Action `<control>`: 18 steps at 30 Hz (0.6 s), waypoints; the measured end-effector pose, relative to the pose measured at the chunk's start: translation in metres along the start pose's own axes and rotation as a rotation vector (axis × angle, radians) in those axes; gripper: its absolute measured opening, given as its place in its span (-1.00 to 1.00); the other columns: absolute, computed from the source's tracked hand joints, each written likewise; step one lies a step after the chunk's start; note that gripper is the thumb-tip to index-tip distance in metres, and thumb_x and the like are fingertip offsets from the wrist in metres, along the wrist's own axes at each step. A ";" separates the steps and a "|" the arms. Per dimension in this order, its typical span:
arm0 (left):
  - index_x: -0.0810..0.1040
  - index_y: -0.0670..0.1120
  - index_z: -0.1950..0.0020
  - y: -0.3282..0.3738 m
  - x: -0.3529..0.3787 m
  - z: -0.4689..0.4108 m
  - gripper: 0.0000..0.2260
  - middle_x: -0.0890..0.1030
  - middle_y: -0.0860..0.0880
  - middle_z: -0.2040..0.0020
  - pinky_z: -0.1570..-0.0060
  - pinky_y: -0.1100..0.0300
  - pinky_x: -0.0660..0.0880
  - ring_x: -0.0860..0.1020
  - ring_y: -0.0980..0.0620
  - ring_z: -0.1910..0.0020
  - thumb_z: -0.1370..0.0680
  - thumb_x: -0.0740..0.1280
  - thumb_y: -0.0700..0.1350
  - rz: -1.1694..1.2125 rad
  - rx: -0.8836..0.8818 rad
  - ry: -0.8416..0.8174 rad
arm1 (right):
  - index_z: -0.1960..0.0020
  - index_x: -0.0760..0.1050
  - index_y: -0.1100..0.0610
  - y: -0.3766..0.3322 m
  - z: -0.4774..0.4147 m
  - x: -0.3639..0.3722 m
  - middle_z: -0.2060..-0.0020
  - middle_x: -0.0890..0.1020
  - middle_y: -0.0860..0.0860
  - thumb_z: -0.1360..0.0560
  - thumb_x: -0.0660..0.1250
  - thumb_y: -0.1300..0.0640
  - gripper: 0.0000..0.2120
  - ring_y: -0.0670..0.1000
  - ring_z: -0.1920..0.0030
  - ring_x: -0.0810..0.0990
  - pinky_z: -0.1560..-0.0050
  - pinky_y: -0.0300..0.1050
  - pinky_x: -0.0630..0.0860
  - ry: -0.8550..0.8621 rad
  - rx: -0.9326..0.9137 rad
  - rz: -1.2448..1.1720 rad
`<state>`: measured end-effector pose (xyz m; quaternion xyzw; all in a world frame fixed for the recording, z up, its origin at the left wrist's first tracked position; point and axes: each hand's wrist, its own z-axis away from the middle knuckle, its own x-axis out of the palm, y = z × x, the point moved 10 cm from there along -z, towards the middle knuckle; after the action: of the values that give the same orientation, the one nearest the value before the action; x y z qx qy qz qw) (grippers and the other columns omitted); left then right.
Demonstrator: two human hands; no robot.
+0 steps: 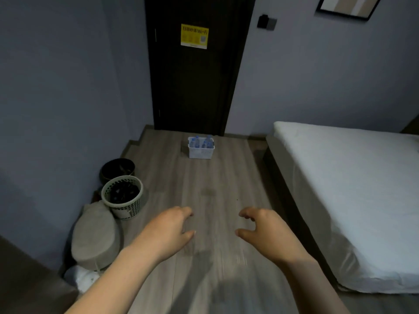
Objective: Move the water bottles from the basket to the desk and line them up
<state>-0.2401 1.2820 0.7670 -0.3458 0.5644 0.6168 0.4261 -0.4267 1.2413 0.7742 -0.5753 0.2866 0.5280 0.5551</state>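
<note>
A small white basket [201, 152] stands on the wooden floor in front of a dark door. Several clear water bottles [200, 142] with blue caps stand upright inside it. My left hand [169, 231] and my right hand [264, 230] are stretched out in front of me, well short of the basket. Both have loosely curled fingers and hold nothing. No desk shows in this view.
A bed with a white sheet [353, 191] fills the right side. Along the left wall sit a dark bin [118, 169], a pale mesh wastebasket [123, 196], a grey cushion [95, 236] and a white bag [82, 278]. The dark door [195, 75] carries a yellow notice.
</note>
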 end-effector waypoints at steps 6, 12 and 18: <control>0.40 0.02 -0.34 -0.022 -0.018 -0.096 -0.60 0.51 0.02 -0.27 -0.21 0.20 0.39 0.47 0.03 -0.26 -0.53 0.29 0.08 0.000 -0.003 0.007 | -0.39 0.38 -0.01 0.004 -0.108 -0.007 -0.30 0.50 -0.09 -0.49 0.36 -0.05 -0.50 -0.09 -0.28 0.48 -0.25 -0.21 0.42 -0.063 -0.002 -0.003; 0.40 0.00 -0.35 -0.032 -0.046 -0.202 -0.60 0.50 0.02 -0.29 -0.21 0.24 0.38 0.47 0.05 -0.27 -0.54 0.29 0.07 -0.010 -0.033 0.012 | -0.35 0.40 -0.04 0.015 -0.211 -0.040 -0.25 0.53 -0.08 -0.50 0.36 -0.04 -0.56 -0.10 -0.20 0.53 -0.20 -0.23 0.49 -0.033 -0.022 -0.025; 0.40 0.02 -0.34 -0.044 -0.058 -0.288 -0.62 0.50 0.03 -0.28 -0.20 0.27 0.36 0.46 0.06 -0.28 -0.54 0.28 0.07 -0.014 -0.052 -0.006 | -0.34 0.42 -0.02 0.027 -0.301 -0.063 -0.25 0.54 -0.08 -0.49 0.37 -0.04 -0.56 -0.09 -0.20 0.53 -0.21 -0.19 0.50 -0.050 -0.020 -0.027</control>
<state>-0.1923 0.9884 0.7658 -0.3591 0.5444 0.6291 0.4230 -0.3817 0.9362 0.7712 -0.5716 0.2594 0.5374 0.5633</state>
